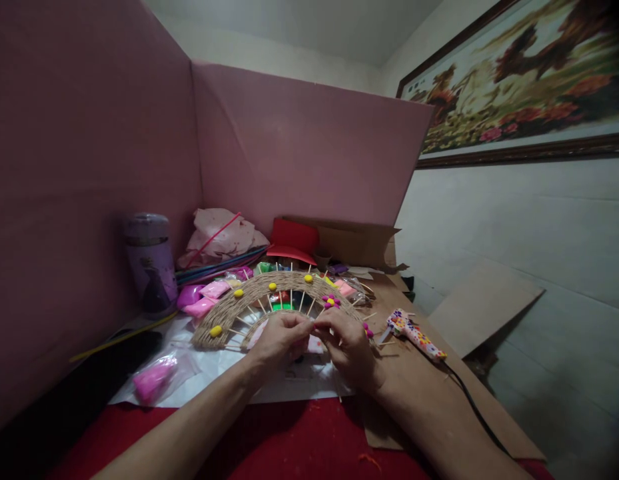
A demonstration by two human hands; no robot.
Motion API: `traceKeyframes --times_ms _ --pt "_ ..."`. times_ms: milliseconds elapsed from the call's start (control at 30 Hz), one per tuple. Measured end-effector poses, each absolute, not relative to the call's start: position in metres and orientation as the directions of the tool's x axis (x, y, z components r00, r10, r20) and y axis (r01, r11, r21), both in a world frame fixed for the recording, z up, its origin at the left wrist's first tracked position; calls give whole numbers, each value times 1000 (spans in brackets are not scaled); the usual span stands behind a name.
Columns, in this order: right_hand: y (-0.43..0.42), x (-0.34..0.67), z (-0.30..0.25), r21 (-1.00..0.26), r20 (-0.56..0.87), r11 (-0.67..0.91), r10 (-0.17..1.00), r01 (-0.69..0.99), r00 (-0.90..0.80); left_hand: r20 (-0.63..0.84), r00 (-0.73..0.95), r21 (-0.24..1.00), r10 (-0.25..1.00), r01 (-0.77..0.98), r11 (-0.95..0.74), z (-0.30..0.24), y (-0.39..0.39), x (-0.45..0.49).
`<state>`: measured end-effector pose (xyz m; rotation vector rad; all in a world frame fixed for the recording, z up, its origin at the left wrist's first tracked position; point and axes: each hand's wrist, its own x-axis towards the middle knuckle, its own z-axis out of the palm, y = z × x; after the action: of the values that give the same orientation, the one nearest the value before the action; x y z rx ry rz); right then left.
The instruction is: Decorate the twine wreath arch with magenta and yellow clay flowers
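My left hand and my right hand meet at the fingertips, both pinched closed. Whatever lies between the fingers is hidden or too small to make out. Just behind them stands a woven twine fan, an arch with thin wooden sticks poking out. Yellow clay dots are spaced along its band. Toward the right side a magenta clay flower with a yellow centre sits on the twine, and a second magenta flower shows partly beside my right hand. My hands cover the fan's lower middle.
A flower-patterned glue gun with a black cord lies on brown cardboard at the right. Bagged pink clay rests on white paper at the left, near a purple tumbler. Clay packets, pink cloth and red paper crowd the back.
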<state>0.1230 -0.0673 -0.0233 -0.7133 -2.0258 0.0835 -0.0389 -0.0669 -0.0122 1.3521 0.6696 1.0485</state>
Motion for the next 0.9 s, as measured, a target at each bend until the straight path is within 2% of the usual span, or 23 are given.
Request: traceKeyframes --times_ms 333,900 --pt "-69 123 -19 -322 780 824 510 467 -363 131 373 952 918 -306 -12 -13 -67 -37" --pt "-67 124 -21 -316 760 819 520 479 -388 153 359 958 921 -282 -49 -16 -65 -38"
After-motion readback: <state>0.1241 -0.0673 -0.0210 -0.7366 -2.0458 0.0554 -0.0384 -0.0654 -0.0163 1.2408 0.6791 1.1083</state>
